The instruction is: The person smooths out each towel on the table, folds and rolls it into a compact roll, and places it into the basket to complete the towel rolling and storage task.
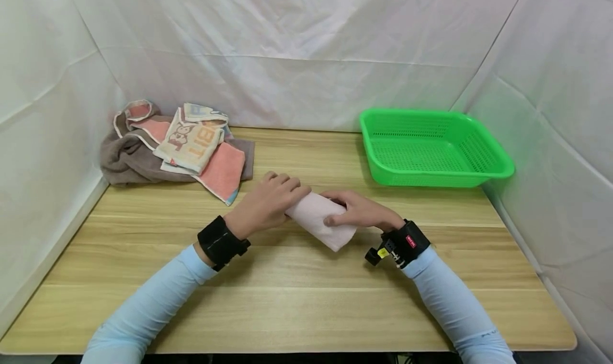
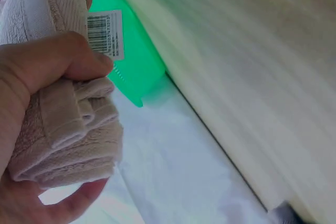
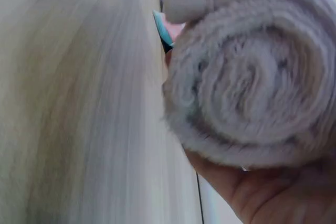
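A pale pinkish towel point(image 1: 318, 217), rolled into a thick cylinder, is held between both hands over the middle of the table. My left hand point(image 1: 269, 201) grips its far left end; in the left wrist view the thumb lies across the folded edge of the towel point(image 2: 68, 135) and the fingers curl underneath. At the near right end my right hand point(image 1: 356, 209) wraps it with thumb and fingers. The right wrist view shows the spiral end of the towel point(image 3: 252, 87) with the right hand point(image 3: 262, 192) beneath it.
A grey-brown towel point(image 1: 129, 159), a printed towel point(image 1: 196, 140) and a coral towel point(image 1: 222, 167) lie heaped at the back left of the wooden table point(image 1: 297, 311). At the back right stands a green perforated basket point(image 1: 436, 179). White fabric walls point(image 1: 297, 50) enclose the table.
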The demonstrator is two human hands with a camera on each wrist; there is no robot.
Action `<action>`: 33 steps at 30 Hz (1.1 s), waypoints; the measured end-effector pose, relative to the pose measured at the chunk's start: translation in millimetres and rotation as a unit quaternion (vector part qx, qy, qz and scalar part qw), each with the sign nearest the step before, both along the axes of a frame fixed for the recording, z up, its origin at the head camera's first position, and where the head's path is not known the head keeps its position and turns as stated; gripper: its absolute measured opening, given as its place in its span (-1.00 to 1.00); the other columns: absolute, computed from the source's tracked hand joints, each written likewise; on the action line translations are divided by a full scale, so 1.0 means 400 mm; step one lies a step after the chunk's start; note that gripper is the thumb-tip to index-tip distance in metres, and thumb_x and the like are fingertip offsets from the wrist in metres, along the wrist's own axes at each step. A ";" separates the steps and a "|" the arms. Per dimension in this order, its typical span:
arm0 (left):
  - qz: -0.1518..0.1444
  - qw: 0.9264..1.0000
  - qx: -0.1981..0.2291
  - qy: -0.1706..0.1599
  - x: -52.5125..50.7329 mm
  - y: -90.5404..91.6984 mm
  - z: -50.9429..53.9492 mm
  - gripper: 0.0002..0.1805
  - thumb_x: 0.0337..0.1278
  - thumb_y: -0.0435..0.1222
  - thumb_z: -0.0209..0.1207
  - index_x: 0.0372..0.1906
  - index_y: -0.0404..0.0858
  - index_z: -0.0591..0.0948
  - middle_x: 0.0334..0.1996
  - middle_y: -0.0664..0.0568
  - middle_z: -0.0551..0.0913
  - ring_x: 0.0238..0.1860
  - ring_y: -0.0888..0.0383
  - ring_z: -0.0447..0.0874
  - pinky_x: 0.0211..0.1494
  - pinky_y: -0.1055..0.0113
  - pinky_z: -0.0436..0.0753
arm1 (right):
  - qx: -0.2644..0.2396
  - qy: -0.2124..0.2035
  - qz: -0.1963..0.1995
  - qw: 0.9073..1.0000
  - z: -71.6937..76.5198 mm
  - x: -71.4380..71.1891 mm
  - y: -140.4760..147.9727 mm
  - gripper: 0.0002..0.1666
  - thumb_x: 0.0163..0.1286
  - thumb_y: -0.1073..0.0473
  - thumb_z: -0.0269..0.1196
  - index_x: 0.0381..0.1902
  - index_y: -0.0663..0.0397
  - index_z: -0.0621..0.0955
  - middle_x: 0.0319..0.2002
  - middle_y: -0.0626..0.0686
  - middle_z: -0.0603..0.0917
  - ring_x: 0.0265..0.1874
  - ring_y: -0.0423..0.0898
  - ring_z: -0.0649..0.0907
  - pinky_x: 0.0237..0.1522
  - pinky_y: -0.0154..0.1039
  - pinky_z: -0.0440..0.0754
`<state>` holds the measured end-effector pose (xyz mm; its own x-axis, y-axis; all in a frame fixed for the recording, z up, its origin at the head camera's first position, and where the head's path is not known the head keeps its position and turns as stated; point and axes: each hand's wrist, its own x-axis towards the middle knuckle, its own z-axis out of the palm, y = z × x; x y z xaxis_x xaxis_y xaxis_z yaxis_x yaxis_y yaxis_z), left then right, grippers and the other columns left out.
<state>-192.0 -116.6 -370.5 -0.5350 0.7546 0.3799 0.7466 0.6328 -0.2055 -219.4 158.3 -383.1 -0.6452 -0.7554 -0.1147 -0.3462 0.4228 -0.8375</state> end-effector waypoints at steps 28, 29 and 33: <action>-0.030 0.972 0.081 0.220 -0.014 0.017 0.009 -0.60 0.13 -0.36 0.35 0.08 -0.02 0.62 0.07 0.03 0.71 0.23 -0.03 0.63 0.27 -0.06 0.60 | -0.162 -0.309 0.041 0.936 -0.021 0.020 -0.010 -0.24 0.36 -0.21 0.26 0.28 0.15 0.34 -0.11 0.07 0.69 -0.21 -0.10 0.73 -0.18 -0.21 0.74; -0.024 0.973 0.081 0.214 -0.015 0.017 0.009 -0.54 0.13 -0.34 0.37 0.15 -0.02 0.58 0.14 0.00 0.68 0.28 -0.06 0.60 0.29 -0.09 0.59 | -0.161 -0.307 0.033 0.937 -0.017 0.021 -0.008 -0.24 0.37 -0.21 0.26 0.29 0.15 0.34 -0.12 0.07 0.70 -0.22 -0.10 0.73 -0.18 -0.20 0.74; 0.001 0.976 0.108 0.191 -0.019 0.013 0.011 -0.19 0.11 -0.17 0.45 0.45 -0.02 0.34 0.42 -0.19 0.45 0.46 -0.17 0.41 0.35 -0.19 0.51 | -0.191 -0.296 -0.007 0.936 0.015 0.015 0.020 -0.29 0.40 -0.19 0.27 0.30 0.08 0.35 -0.13 0.04 0.72 -0.23 -0.09 0.75 -0.20 -0.17 0.76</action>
<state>-199.6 -111.5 -366.0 -0.3237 0.6347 0.7017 0.6403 0.6930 -0.3314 -213.4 166.5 -377.2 -0.5646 -0.8059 -0.1780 0.2288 0.0544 -0.9720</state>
